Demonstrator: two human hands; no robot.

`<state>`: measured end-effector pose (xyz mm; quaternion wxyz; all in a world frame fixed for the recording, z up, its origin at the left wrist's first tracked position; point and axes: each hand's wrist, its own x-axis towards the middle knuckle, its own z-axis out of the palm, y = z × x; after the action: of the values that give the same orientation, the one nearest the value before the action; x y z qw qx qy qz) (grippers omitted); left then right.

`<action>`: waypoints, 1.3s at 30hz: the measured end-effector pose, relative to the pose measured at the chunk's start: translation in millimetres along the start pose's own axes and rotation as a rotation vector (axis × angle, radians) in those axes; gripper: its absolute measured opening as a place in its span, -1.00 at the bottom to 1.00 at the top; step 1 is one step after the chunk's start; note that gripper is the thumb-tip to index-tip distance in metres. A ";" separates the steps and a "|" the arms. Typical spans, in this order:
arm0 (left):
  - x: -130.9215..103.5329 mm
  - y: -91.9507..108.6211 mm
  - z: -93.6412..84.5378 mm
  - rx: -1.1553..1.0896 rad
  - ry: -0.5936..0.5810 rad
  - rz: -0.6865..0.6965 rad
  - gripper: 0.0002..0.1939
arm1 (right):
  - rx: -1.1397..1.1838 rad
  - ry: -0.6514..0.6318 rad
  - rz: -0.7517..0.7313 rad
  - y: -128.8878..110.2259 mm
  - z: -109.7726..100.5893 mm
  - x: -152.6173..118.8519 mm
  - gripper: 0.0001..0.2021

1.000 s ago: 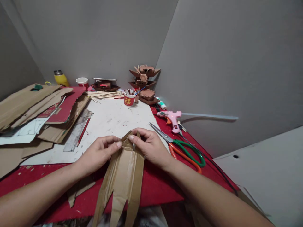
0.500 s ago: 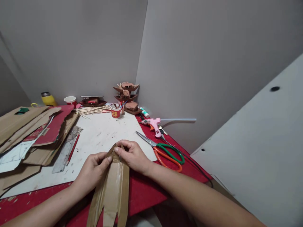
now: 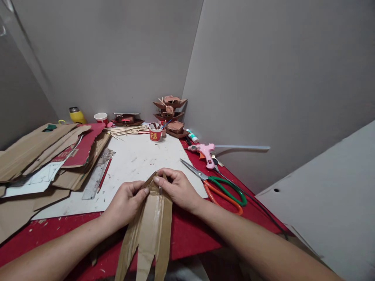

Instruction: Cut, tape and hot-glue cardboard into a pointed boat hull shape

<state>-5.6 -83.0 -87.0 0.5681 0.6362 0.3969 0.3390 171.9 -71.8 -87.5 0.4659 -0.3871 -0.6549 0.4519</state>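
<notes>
A long folded piece of cardboard point(image 3: 149, 224) hangs over the table's front edge, its near end cut into pointed strips. Shiny dried glue runs along one of its creases. My left hand point(image 3: 125, 203) pinches the far left edge between thumb and fingers. At the far tip, my right hand point(image 3: 178, 191) presses the folded flaps together with thumb and forefinger. Just right of that hand lie large scissors point(image 3: 206, 179) with one green and one orange handle. Behind them rests a pink glue gun point(image 3: 206, 153) with a glue stick in its back.
Stacked cardboard sheets point(image 3: 38, 156) cover the left side, beside a ruler point(image 3: 95, 179) and a red pencil point(image 3: 104, 175). Wooden sticks point(image 3: 129, 130), a red paper cup point(image 3: 155, 133) and small brown model boats point(image 3: 170, 113) stand at the back. A black cord point(image 3: 263, 210) crosses the right edge.
The view has turned slightly left, so everything appears shifted right. Both hands keep their grip at the cardboard's far end, with little visible change in the fingers.
</notes>
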 end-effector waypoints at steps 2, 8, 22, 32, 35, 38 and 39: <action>-0.1 0.9 0.7 -0.005 -0.013 -0.012 -0.73 | -0.009 -0.005 0.000 -1.9 -0.1 -0.7 -0.85; -0.8 3.8 2.4 -0.007 -0.031 -0.030 -0.74 | 0.014 -0.073 -0.004 -6.4 -2.4 -2.0 -0.84; -1.7 5.6 6.7 0.172 0.028 0.077 -0.75 | -0.145 -0.085 -0.103 -2.9 -2.3 0.1 -0.84; -2.5 6.0 6.6 0.168 0.019 0.091 -0.75 | -0.125 -0.096 -0.141 -3.9 -3.2 0.6 -0.83; -2.9 7.2 6.6 0.154 0.010 0.076 -0.76 | -0.149 -0.074 -0.163 -3.0 -3.0 0.1 -0.78; -2.8 9.0 6.3 0.107 -0.038 -0.009 -0.75 | -0.202 -0.059 -0.189 -3.3 -2.9 -0.7 -0.75; -2.5 9.8 6.1 0.076 -0.057 -0.047 -0.73 | -0.212 -0.053 -0.193 -3.9 -3.0 -0.7 -0.74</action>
<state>-0.3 -88.4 -78.0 0.5623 0.6574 0.4078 0.2920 174.6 -72.9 -83.5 0.4461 -0.3571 -0.7454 0.3433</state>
